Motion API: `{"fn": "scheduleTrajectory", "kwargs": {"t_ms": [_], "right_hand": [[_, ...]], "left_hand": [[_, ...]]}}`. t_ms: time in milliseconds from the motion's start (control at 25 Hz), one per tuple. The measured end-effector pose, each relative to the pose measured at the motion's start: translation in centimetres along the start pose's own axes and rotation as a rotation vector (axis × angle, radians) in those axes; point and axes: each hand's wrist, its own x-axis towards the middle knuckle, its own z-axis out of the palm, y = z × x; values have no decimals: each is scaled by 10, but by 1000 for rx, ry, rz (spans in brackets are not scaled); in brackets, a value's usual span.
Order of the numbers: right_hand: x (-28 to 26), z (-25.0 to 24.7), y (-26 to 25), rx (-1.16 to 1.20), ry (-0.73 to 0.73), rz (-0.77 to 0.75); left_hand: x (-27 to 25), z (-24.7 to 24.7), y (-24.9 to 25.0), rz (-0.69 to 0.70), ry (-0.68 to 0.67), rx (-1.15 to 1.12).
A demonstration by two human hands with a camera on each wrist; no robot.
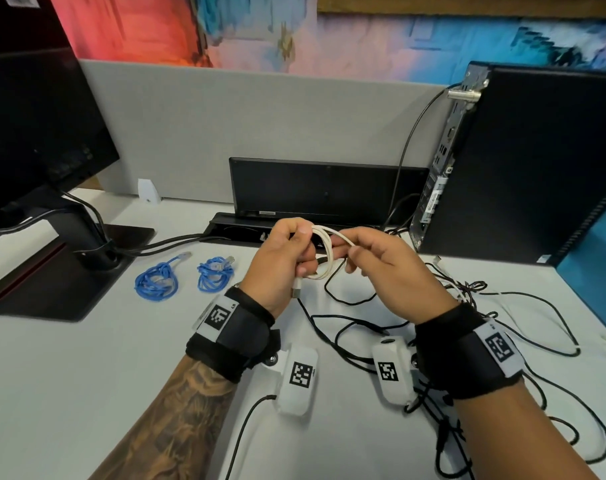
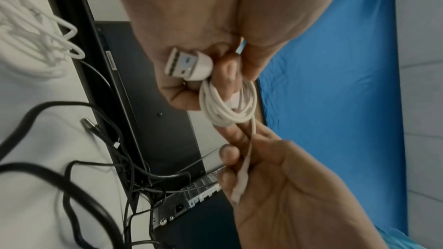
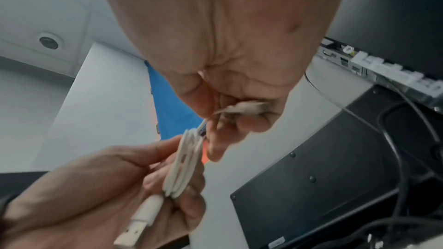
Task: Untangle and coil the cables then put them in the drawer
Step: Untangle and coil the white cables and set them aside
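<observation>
A white USB cable (image 1: 324,252) is wound into small loops above the desk's middle. My left hand (image 1: 287,252) grips the loops, and the USB plug (image 2: 188,66) sticks out below its fingers. My right hand (image 1: 367,258) pinches the cable's free end (image 3: 244,108) just right of the coil (image 3: 185,160). Two coiled blue network cables (image 1: 157,280) (image 1: 215,273) lie on the desk to the left. A tangle of thin black cables (image 1: 381,327) spreads over the desk under and right of my hands. No drawer is in view.
A monitor on its stand (image 1: 35,140) occupies the left. A black computer tower (image 1: 523,161) stands at the right, a black device (image 1: 325,188) at the back by the grey partition (image 1: 242,126). More white cable (image 2: 36,31) lies on the desk.
</observation>
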Motion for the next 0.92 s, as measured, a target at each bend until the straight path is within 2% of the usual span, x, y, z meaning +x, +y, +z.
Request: {"fn": "scheduleTrajectory", "kwargs": {"t_ms": [80, 160, 240, 320, 440, 520, 680, 720, 840, 920], "right_hand": [[0, -3, 5, -140, 10, -9], [-1, -3, 7, -149, 84, -11], [1, -4, 6, 26, 175, -9], [3, -7, 4, 202, 193, 44], [3, -11, 4, 316, 119, 125], [1, -9, 2, 357, 51, 142], [-1, 3, -1, 304, -133, 40], [-1, 7, 0, 292, -137, 31], [1, 17, -1, 344, 22, 10], [2, 17, 0, 387, 149, 20]], "left_hand": [[0, -1, 2, -16, 3, -16], [-1, 1, 1, -32, -11, -34], [-2, 3, -2, -31, -36, -5], [-3, 4, -4, -25, -61, 54], [-4, 8, -5, -25, -96, 41], [-4, 7, -7, 4, -72, 50], [-1, 5, -13, 65, 14, 85], [-1, 6, -14, 68, 18, 74], [-3, 10, -14, 64, 1, 39], [-5, 16, -13, 53, -40, -66]]}}
